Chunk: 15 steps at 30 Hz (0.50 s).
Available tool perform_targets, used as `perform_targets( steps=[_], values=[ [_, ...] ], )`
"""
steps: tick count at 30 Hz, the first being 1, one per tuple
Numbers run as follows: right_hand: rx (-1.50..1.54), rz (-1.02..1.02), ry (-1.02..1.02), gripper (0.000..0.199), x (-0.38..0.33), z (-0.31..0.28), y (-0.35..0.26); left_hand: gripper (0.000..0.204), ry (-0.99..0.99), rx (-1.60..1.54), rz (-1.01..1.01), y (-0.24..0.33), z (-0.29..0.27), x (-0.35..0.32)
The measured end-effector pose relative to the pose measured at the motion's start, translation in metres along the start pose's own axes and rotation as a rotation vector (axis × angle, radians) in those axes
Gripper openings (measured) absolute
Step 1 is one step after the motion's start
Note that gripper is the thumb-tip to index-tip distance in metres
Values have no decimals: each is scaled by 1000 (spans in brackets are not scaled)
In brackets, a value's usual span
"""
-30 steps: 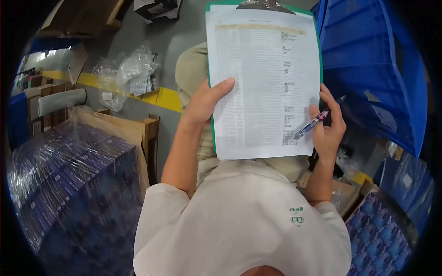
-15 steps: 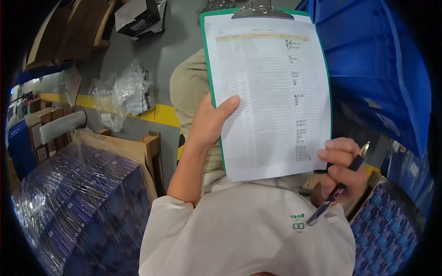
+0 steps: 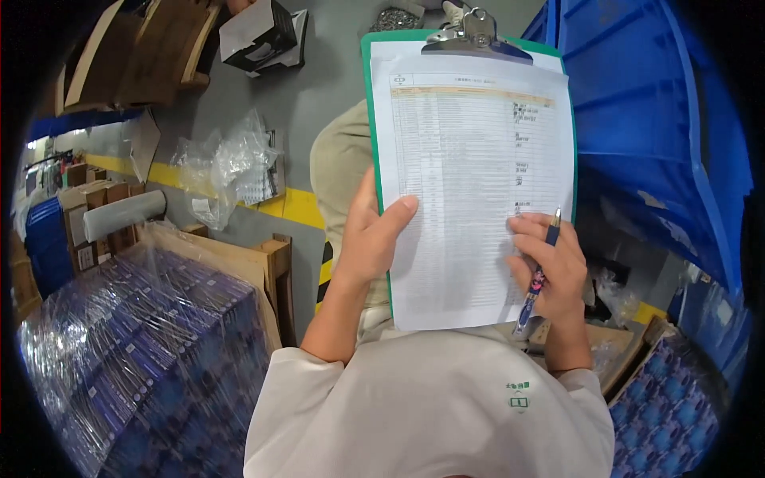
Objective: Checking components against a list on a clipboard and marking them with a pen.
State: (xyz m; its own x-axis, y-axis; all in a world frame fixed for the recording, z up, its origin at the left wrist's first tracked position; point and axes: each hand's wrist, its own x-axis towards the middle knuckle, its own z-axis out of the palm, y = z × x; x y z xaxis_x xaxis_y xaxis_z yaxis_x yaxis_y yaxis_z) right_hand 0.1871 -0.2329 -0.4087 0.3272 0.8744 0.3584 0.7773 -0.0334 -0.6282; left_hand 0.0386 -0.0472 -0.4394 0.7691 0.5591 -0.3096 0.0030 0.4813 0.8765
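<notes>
My left hand grips the left edge of a green clipboard, its thumb lying over the paper. A metal clip at the far end pins a printed sheet with a long table and handwritten notes in a right-hand column. Over the lower right of the sheet is my right hand, fingers curled, with a dark patterned pen held across them. The pen's metal end points away from me; its other end points toward my body. The fingertips lie at or just above the paper; contact cannot be told.
To the left stands a plastic-wrapped stack of blue-purple boxes beside a wooden pallet. Crumpled clear plastic lies near a yellow floor line. Large blue bins rise on the right. Cardboard sits at the far left.
My right hand has moved left and away from me, from the clipboard's lower right edge onto the sheet, keeping the pen. The clipboard sits slightly lower and further right in view.
</notes>
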Motion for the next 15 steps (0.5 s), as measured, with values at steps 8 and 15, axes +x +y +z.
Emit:
perform_targets(
  steps=[8,15],
  values=[
    [-42,-154,-70,32,54,3,-5,49,65,-33,8,5,7,-4],
    [106,-95,-108,31,42,28,-2,44,77,-90,-76,12,13,-3]
  ],
)
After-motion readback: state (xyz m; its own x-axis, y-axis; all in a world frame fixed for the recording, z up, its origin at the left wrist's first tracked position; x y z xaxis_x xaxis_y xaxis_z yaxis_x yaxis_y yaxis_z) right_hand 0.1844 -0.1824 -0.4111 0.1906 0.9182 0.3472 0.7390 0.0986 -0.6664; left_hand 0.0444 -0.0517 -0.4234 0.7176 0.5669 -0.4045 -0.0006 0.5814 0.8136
